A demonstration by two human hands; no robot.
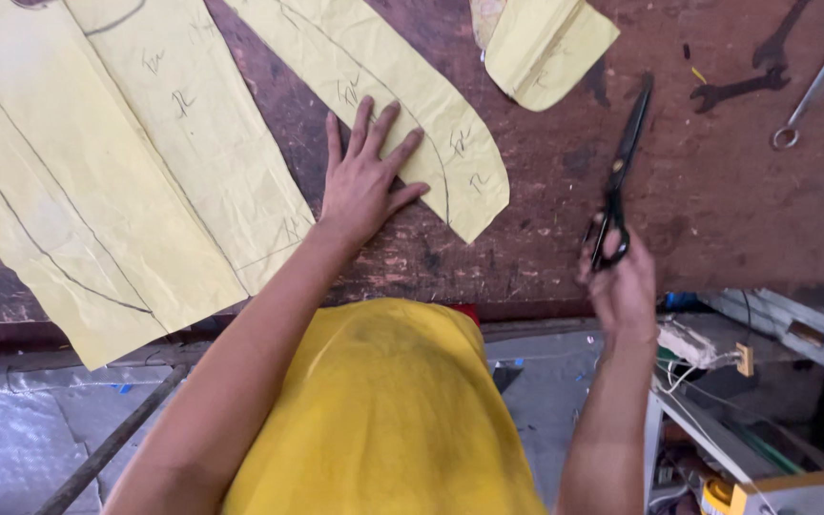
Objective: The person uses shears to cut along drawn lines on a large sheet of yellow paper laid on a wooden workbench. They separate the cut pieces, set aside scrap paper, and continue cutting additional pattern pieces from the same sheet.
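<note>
My left hand lies flat with fingers spread on the dark wooden table, its fingertips resting on a long curved yellow paper pattern piece. My right hand grips the handles of black scissors, blades closed and pointing away from me, above the table to the right of that piece. More yellow pattern pieces with pencil lines lie at the left: a wide one and a narrower one.
A folded yellow paper piece lies at the top middle. Dark wrenches and a silvery ring spanner rest at the top right. Below the table edge are a power strip with wires and a metal floor.
</note>
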